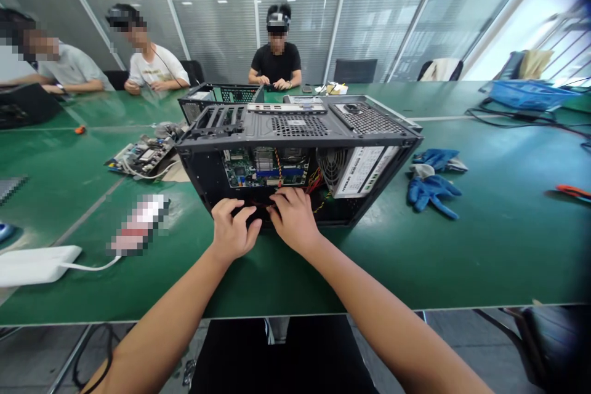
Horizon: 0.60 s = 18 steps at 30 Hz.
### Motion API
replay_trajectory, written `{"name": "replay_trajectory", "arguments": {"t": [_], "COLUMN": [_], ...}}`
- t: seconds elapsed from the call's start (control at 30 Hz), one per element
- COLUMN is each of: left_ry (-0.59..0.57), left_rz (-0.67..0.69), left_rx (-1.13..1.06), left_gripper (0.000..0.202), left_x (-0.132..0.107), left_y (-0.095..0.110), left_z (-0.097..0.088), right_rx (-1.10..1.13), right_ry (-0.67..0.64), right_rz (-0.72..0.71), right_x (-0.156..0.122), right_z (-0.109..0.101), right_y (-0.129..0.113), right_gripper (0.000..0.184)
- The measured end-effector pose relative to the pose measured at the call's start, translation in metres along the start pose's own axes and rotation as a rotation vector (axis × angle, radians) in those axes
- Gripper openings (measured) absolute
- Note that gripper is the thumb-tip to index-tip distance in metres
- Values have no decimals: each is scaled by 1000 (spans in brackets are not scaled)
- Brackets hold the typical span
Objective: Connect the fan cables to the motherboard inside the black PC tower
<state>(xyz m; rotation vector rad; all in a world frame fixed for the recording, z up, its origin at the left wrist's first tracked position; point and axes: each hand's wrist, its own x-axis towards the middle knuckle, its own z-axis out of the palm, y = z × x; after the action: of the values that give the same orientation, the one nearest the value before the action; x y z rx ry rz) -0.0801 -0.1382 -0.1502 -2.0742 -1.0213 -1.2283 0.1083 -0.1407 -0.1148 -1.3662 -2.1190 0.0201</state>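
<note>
A black computer case [258, 132] lies on the green table with its open side toward me. Inside it I see a motherboard [244, 169], a case fan or vent grille [331, 166] and a power supply [364, 171] with a white label. Thin coloured cables [314, 181] run from the power supply toward the board. My left hand [233, 228] is at the lower front edge of the opening, fingers curled inward. Beside it, my right hand [295, 212] reaches into the opening near the cables, thumb and fingers close together. Whatever the fingertips touch is hidden.
Blue work gloves [431, 188] lie right of the case. Left are a loose circuit board [145, 154], a phone [141, 225] and a white power bank [39, 265]. Another open case [221, 93] stands behind. A blue basket [530, 95] and several people are farther off.
</note>
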Motion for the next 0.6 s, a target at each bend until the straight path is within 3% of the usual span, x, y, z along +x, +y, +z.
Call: {"name": "replay_trajectory", "arguments": {"t": [0.1,0.2,0.37,0.6], "left_ry": [-47,-108,-165,-139], "left_rz": [17,17,-1,-57], "left_rx": [0,-21,-51,-97], "left_gripper": [35,33,31,32], "left_x": [1,-1,-3,5], "left_y": [-1,1,12,17], "left_z": [-3,-3,-4,-1], "right_rx": [-67,-82,-80,-106], "right_ry": [-163,-248,-394,-296], "right_rz": [38,54,106,20], "right_x": [22,32,41,29], "right_z": [20,36,48,30], "right_y": [1,5,4,4], "right_gripper": [31,34,29,28]}}
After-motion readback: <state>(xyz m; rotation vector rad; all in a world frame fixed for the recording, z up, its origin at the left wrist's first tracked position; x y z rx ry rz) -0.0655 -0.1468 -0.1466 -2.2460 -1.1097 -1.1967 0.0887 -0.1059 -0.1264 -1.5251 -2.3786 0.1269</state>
